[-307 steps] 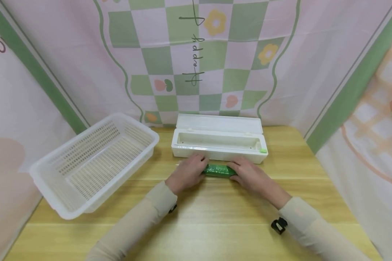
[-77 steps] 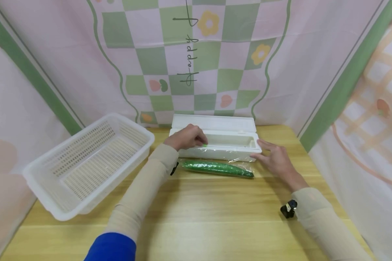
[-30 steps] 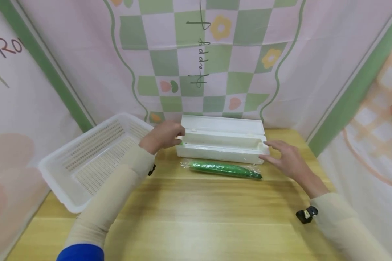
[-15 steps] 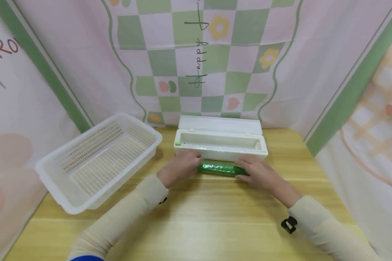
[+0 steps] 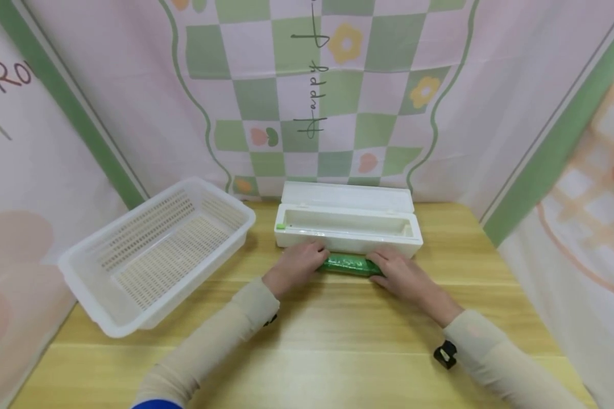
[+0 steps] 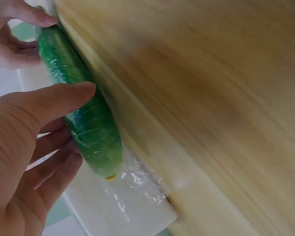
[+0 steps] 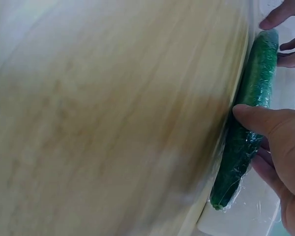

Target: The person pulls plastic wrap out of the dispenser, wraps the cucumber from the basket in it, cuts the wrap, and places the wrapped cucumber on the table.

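A green cucumber [image 5: 350, 264] wrapped in clear cling film lies crosswise in front of a long white cling film dispenser box [image 5: 307, 239]. My left hand [image 5: 298, 264] grips it toward its left end, thumb on the near side and fingers on the far side. Toward the other end, my right hand [image 5: 401, 276] holds it the same way. Loose film [image 6: 137, 182] sticks out past the cucumber's pale tip in the left wrist view. The box lid [image 5: 347, 196] is raised, and a small green slider [image 5: 281, 226] sits at the box's left end.
A white perforated plastic basket [image 5: 74, 278] stands at the left of the wooden table [image 5: 312, 352], set at an angle. Printed curtains [image 5: 266, 96] hang close behind the box and along both sides.
The green slider has gone from the box's right end to its left. My left hand has left the slider, my right hand the box's right end, and both have taken hold of the cucumber.
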{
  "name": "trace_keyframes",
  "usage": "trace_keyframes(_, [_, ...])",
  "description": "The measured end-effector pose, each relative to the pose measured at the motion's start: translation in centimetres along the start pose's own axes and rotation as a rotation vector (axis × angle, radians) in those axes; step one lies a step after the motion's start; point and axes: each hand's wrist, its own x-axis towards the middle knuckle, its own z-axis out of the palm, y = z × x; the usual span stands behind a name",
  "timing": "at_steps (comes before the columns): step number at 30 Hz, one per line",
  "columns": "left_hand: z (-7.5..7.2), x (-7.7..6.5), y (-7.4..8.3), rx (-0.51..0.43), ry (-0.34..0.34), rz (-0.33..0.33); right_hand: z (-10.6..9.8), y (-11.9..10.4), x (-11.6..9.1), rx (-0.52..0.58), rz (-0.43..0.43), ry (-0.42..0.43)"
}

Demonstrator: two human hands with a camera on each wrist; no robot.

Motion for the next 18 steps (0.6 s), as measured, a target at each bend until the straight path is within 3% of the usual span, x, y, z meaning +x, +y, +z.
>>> trace_keyframes(5, [0.5, 0.0, 0.0, 0.055, -0.012, -0.009, -0.6, -0.3, -0.1, 0.064, 0.030, -0.037])
trace_keyframes(10, [0.6, -0.2, 0.1, 0.081, 0.019, 0.008, -1.4, -0.6, -0.5, 0.115, 0.035, -0.055])
trace_keyframes(18, [-0.8, -1.8, 0.7, -0.015, 0.030, -0.022, -2.9, -1.8, -1.1, 0.077, 0.015, -0.049])
